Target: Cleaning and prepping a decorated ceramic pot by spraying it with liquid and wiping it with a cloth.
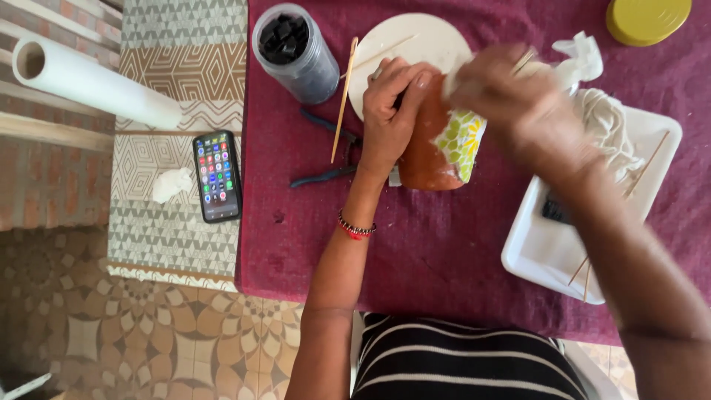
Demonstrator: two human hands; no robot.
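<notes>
Maroon cloth (415, 244) covers the table; patterned mat (178, 81) and tiled floor lie to one side. Right hand (511, 92) is motion-blurred, so its grip can't be read w/ certainty: it seems closed around a wad of white tissue (581, 59) pressed against the pot, w/ a thin stick poking out near the fingers. Terracotta pot (426, 148) lies on its side at table centre, its upper part hidden behind both hands. Its surface is reddish-brown, w/ a glued patch of green-yellow floral paper (463, 141) on the right flank. Left hand (392, 111) wraps over the pot's top, fingers curled, steadying it. White round plate (415, 44) sits behind, partly covered by the hands. Pliers (326, 152) are half hidden under the left hand. Beside them: long skewer (344, 96), jar of dark pieces (296, 52). White tray (563, 244) at right holds cloth and sticks; yellow lid (648, 18) is cut off at the frame edge. Phone (217, 176) and paper roll (96, 78) rest on the mat.
</notes>
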